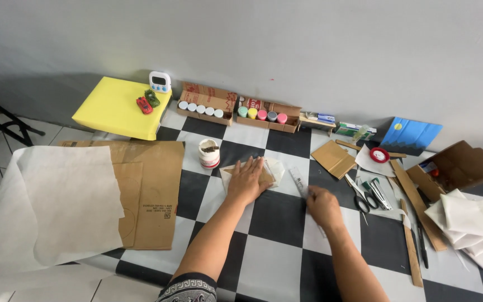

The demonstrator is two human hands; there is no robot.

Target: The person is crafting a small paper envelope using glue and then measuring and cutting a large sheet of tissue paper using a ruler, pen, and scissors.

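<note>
Two hands work on the checkered floor by a grey wall: the left hand (247,180) presses flat, fingers spread, on a paper-wrapped cardboard piece (268,170) beside a white jar (209,154), while the right hand (322,206) grips a clear ruler (299,181), seemingly mid-wrapping.

A yellow box (119,106) carries two toy cars (147,102); paint pots (261,114) line cardboard trays; scissors (363,197) lie right.

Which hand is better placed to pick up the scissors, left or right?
Right. The right hand lies just beside the scissors, while the left hand presses flat on the paper-wrapped piece, farther away.
</note>
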